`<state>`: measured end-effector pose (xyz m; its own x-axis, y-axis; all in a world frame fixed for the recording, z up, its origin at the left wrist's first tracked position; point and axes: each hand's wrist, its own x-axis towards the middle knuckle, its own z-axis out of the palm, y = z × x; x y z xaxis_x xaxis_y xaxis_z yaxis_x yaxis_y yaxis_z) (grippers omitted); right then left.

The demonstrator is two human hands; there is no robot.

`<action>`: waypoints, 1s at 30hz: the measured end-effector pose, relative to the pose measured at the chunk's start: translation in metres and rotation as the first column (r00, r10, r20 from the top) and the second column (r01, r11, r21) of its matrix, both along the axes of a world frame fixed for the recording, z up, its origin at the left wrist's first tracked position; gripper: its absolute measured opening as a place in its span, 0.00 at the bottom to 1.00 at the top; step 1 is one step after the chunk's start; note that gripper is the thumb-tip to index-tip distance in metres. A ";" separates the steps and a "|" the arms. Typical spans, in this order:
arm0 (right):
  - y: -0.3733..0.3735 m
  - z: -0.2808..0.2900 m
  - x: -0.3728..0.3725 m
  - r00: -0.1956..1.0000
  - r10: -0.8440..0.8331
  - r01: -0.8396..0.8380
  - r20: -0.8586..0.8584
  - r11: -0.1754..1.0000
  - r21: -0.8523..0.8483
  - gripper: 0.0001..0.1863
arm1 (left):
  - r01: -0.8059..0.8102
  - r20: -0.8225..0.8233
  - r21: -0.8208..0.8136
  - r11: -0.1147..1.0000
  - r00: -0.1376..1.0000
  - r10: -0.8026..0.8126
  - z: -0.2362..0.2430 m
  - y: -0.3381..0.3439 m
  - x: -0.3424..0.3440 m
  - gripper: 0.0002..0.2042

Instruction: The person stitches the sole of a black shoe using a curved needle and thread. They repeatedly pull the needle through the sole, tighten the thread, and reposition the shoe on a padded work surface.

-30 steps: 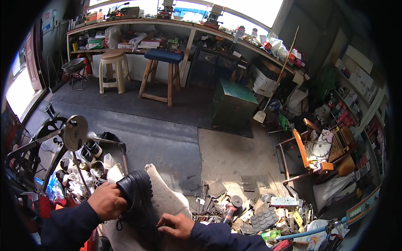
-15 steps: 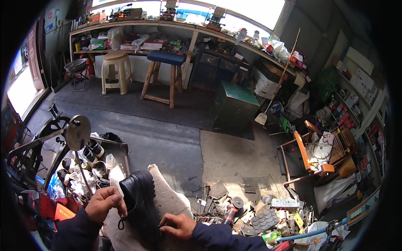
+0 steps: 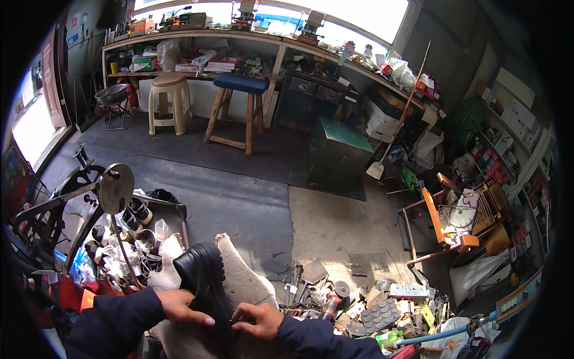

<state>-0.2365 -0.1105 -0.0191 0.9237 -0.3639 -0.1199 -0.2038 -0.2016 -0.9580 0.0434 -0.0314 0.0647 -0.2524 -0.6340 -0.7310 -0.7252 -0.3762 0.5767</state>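
A black leather shoe (image 3: 204, 272) with a ridged sole edge lies toe away from me on a pale, worn fleecy cloth (image 3: 248, 278) over my lap. My left hand (image 3: 182, 306) grips the shoe's left side near its opening, the thumb stretched across the upper and the other fingers partly hidden. At the shoe's right edge, my right hand (image 3: 258, 320) is closed in a pinch, thumb and forefinger together against the sole side. What the pinch holds is too small to make out.
A hand-cranked machine with a round wheel (image 3: 116, 188) stands at left beside a heap of shoes and bags. To my right lie scattered tools, including a red grinder (image 3: 330, 305). Beyond are a blue-topped stool (image 3: 240, 84), a green chest (image 3: 339, 152) and a wooden chair (image 3: 439, 215).
My left hand, which pinched a dark loop of cord left of the shoe, has moved right onto the shoe. My right hand stays at the sole edge. The view has shifted slightly.
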 end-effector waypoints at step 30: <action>0.010 0.016 0.022 0.982 -0.048 -0.049 -0.180 0.867 -0.495 0.12 | -0.241 -0.078 0.100 0.965 0.965 0.249 -0.012 -0.001 -0.003 0.39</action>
